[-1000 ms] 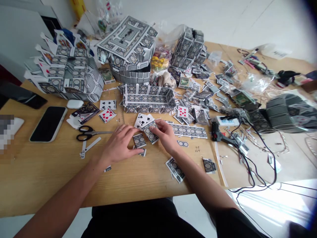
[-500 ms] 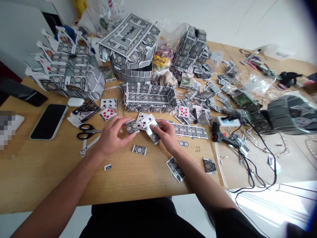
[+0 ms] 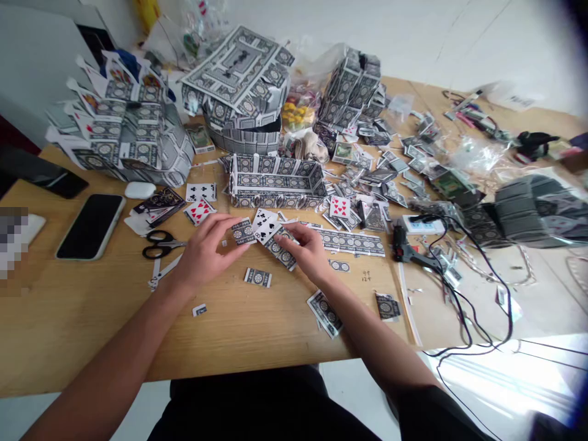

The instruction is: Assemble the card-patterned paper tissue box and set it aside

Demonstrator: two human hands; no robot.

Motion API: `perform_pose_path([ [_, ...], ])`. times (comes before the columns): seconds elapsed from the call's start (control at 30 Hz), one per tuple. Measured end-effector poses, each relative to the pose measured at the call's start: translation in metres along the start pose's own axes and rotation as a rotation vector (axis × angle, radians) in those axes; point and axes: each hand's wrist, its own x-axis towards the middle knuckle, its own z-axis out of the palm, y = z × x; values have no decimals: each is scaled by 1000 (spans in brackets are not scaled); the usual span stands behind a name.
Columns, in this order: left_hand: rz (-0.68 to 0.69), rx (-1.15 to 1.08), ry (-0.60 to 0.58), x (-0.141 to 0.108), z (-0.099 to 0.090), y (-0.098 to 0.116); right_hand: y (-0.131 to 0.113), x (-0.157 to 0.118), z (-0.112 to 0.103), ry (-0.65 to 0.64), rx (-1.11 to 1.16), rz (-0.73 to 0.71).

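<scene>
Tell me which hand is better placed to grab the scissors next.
Left, I'd say: your left hand is much nearer the scissors; your right hand is farther across. Both are occupied, though: the left holds a card piece, the right a card.

We cannot see all of the small card piece (image 3: 243, 231), because the fingertips of the left hand (image 3: 206, 251) cover its edge. The right hand (image 3: 309, 248) hides part of the patterned card (image 3: 282, 250) from us, and we cannot count whether others lie under it. The scissors (image 3: 158, 244) lose their blade tips to our view behind the left hand. Pixel blocks mask part of a white object (image 3: 34, 231) at the left edge, so we cannot identify it. The right edge cuts off the tabletop (image 3: 220, 343), and the top edge crops a yellow object (image 3: 147, 12). The handwriting (image 3: 366, 277) is too small for us to read surely. Blur and clear plastic obscure the yellow pieces (image 3: 294, 114).
</scene>
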Motion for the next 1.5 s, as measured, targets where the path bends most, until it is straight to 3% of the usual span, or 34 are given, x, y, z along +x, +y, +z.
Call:
perform_pose_path([
  [0.23, 82, -81, -71, 2, -2, 3, -3, -1, 0, -69, -91, 10],
  [0.43, 64, -167, -155, 0, -2, 3, -6, 0, -2, -182, -131, 22],
  [0.87, 82, -172, -213, -3, 1, 1, -9, 0, -3, -330, -63, 94],
  [1.03, 85, -193, -255, -6, 2, 5, -6, -2, -4, -288, -236, -30],
  [1.13, 97, -207, -260, -6, 2, 7, -5, -2, -7, -326, -302, -93],
  [1.5, 50, -275, -315, -6, 2, 6, -4, 1, -15, -397, -422, -155],
])
